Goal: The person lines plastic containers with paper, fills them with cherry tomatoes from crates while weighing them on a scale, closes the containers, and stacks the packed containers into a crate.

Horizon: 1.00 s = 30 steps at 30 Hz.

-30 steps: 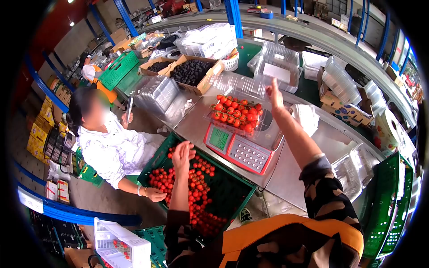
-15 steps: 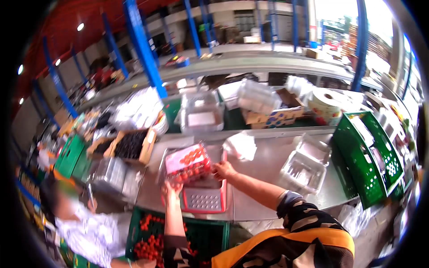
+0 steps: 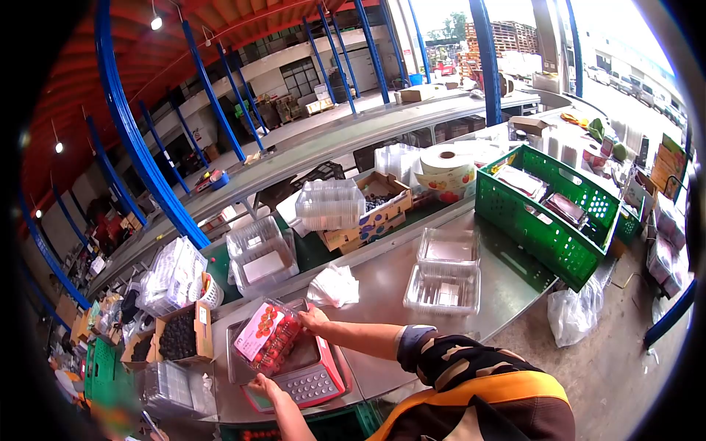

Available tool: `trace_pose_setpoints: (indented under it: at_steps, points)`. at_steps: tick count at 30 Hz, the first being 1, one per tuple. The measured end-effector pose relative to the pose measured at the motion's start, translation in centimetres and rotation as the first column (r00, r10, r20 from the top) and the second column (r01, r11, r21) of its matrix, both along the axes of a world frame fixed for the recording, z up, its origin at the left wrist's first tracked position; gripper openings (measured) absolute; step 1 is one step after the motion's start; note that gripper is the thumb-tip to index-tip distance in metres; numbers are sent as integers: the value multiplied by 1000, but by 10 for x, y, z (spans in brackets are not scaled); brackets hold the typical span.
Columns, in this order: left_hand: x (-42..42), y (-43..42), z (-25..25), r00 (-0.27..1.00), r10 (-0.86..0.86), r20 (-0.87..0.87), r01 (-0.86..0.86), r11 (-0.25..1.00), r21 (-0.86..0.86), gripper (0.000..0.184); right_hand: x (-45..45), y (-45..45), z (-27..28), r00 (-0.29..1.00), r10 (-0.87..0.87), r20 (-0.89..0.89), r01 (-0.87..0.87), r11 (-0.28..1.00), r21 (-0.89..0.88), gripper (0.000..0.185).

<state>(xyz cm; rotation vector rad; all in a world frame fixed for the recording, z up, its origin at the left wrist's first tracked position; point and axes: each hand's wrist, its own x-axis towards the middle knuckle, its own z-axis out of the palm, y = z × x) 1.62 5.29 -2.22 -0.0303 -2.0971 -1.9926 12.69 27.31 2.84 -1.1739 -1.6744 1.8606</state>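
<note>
A clear plastic box of red tomatoes [image 3: 271, 339], its lid shut and bearing a pink-and-white label, is tilted above the red scale [image 3: 312, 384]. My left hand [image 3: 265, 386] has its fingers closed at the box's near edge. At the box's right side, my right hand [image 3: 315, 320] grips the upper corner. Part of the scale's pan lies hidden under the box. White sheets [image 3: 334, 286] lie just beyond my right hand. An open empty clear container [image 3: 443, 289] rests on the metal table [image 3: 382, 345] to the right.
A green crate [image 3: 544, 246] with packed boxes stands at the right. Stacked clear containers [image 3: 263, 261], a label roll [image 3: 446, 173] and a carton [image 3: 368, 234] line the back. Cartons of dark fruit [image 3: 179, 334] are at the left. A green crate [image 3: 338, 426] sits below the scale.
The tomato box, open on the scale a second ago, is now lidded and held in both hands. My hands have come together around it. The view has turned right.
</note>
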Motion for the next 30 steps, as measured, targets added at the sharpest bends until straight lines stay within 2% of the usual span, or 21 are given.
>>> trace_pose_setpoints:
  at_steps: [1, 3, 5, 6, 9, 10, 13, 16, 18, 19, 20, 22, 23, 25, 26, 27, 30]
  points:
    - [-1, 0, -7, 996, -8, 87, -3, 992, 127, 18, 1, -3, 5, 1000, 16, 0, -16, 998, -60, 46]
    - [3, -6, 0, 957, -110, 269, 36, 963, 269, 20, 8, -9, 14, 998, -28, -61, 20, 991, -130, 41]
    - [34, -4, 40, 902, -174, 394, 0, 914, 405, 20, 5, -11, 13, 994, -81, -75, 66, 980, -186, 41]
    - [29, -7, 39, 877, -258, 406, 63, 898, 435, 20, 4, -6, 4, 996, 80, -37, -76, 993, 90, 41]
    - [35, -12, 41, 809, -412, 419, 85, 788, 610, 25, -8, -3, 3, 994, -27, 109, 12, 991, 135, 40]
    - [33, -11, 40, 795, -429, 429, 71, 768, 637, 29, -6, -4, 4, 995, -36, 98, 26, 994, 103, 39]
    - [-14, -7, -6, 749, -464, 473, 13, 724, 690, 30, -23, -1, -24, 975, -124, 185, 69, 958, 279, 38]
    - [11, 0, 15, 752, -412, 514, -35, 754, 656, 24, -17, -2, -18, 974, -85, 211, -20, 891, 453, 44]
    - [12, 6, 23, 806, -307, 506, -20, 840, 542, 21, -3, -16, 0, 990, -84, 110, 71, 991, 115, 47]
    - [5, 8, 20, 833, -254, 493, -18, 876, 481, 20, 3, -24, 9, 994, -95, 57, 99, 993, -66, 48]
    - [-3, 9, 13, 850, -246, 466, -13, 874, 485, 19, 0, -28, 6, 998, -42, -49, 27, 960, -279, 51]
    - [19, 9, 45, 877, -322, 356, 160, 896, 415, 18, -5, -56, 8, 974, -37, -223, -71, 886, -458, 55]
    - [38, 13, 63, 880, -362, 306, 242, 898, 367, 21, -5, -72, 14, 952, -48, -302, -128, 834, -536, 58]
    - [82, 33, 84, 950, -298, 96, 254, 912, 321, 19, 17, -91, 49, 838, -71, -541, -384, 627, -677, 72]
    - [100, 39, 85, 957, -291, 5, 282, 931, 230, 18, 28, -96, 71, 861, -156, -485, -351, 507, -787, 68]
    - [115, 45, 87, 954, -287, -90, 297, 945, 136, 18, 19, -86, 58, 795, -122, -595, -453, 533, -715, 55]
    - [163, 50, 94, 918, -345, -194, 368, 925, 97, 18, 37, -77, 54, 799, -192, -570, -356, 613, -705, 28]
